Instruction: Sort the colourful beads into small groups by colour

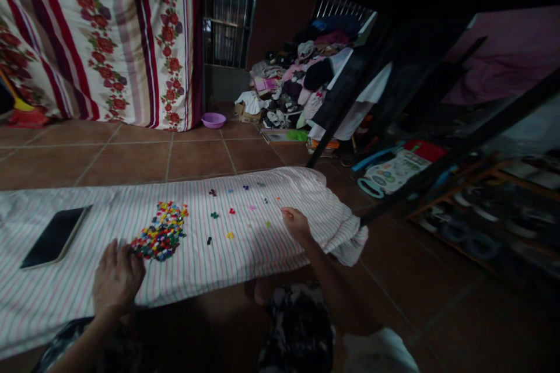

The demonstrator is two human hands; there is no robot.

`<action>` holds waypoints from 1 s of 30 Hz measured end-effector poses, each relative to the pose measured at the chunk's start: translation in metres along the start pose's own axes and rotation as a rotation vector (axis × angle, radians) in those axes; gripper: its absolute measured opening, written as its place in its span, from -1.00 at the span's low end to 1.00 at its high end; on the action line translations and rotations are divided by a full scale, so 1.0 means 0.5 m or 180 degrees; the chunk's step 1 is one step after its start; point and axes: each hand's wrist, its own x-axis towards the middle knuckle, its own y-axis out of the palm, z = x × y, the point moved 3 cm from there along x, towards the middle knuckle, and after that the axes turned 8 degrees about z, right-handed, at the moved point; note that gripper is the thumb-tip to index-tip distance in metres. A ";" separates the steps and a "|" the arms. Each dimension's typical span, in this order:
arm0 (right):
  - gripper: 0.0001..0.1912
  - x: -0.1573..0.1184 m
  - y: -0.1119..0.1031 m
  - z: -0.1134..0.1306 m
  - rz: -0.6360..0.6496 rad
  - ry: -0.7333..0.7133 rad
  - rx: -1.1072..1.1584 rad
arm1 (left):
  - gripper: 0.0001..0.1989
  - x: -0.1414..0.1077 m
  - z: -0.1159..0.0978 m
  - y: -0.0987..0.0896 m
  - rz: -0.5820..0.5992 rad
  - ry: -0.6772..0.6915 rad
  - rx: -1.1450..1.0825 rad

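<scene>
My left hand (pixel 117 274) lies on the striped cloth, fingers stretched out, beside the lower left edge of a pile of small multicoloured pieces (pixel 164 233). Closer to the cloth's right end, my right hand (pixel 296 224) has its fingers pressed together; whatever they may hold is hidden. Just beyond those fingertips is a tiny orange piece (pixel 279 199). Between the hands lie small groups sorted by colour, among them green pieces (pixel 214 215), red pieces (pixel 231 211), yellow pieces (pixel 230 235) and black pieces (pixel 209 240). A lime green piece (pixel 268 224) sits left of my right hand.
A dark-screened phone (pixel 56 237) rests on the cloth (pixel 258 256) at left. Bunched cloth and a dark metal post (pixel 335 128) bound the right end. Beyond are a purple basin (pixel 213 120), a heap of clothes (pixel 301 76) and a shoe rack (pixel 490 210).
</scene>
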 end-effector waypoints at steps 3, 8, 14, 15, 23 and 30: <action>-0.72 -0.036 0.017 0.031 0.0036 -0.0192 0.0071 | -0.65 0.001 -0.002 -0.003 -0.0172 -0.0134 0.0036; -0.72 -0.088 0.060 0.082 0.0312 -0.0535 0.0041 | -0.63 0.002 -0.003 -0.004 -0.0138 -0.0079 -0.0084; -0.73 -0.123 0.114 0.153 0.0694 -0.0986 0.0033 | -0.60 0.000 -0.002 -0.005 -0.0261 -0.0387 -0.0173; -0.73 -0.125 0.123 0.165 0.0734 -0.1037 0.0050 | -0.60 -0.001 -0.002 -0.004 -0.0286 -0.0399 -0.0184; -0.70 -0.126 0.204 0.249 0.0745 -0.1350 0.0074 | -0.59 -0.002 0.008 0.006 -0.0212 -0.0524 -0.0215; -0.70 -0.133 0.246 0.279 0.0801 -0.1355 -0.0185 | -0.62 -0.006 0.015 0.017 -0.0211 -0.0392 -0.0272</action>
